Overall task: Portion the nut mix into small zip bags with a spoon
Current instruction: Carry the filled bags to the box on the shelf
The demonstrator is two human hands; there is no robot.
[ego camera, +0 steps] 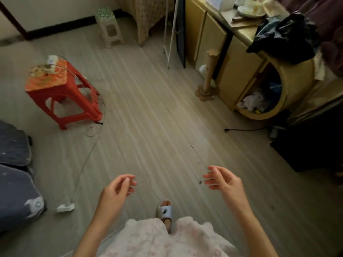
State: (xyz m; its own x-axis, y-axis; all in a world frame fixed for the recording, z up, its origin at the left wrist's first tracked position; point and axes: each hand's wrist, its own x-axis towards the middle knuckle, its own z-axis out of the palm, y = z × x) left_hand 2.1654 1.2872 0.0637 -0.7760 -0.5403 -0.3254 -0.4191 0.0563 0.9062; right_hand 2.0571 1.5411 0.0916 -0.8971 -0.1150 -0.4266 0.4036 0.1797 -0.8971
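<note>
While your left hand [118,188] and right hand [221,179] hang loosely curled over the floor [157,117], each grip apart and holding nothing | step: portioning not begun | nut mix seemingly on red stool [61,93], blurred; spoon, bags unseen | next: walk there.

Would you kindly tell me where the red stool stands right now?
The red stool stands on the floor at the head view's left, ahead of the left hand, with a white cable trailing beside it.
</note>
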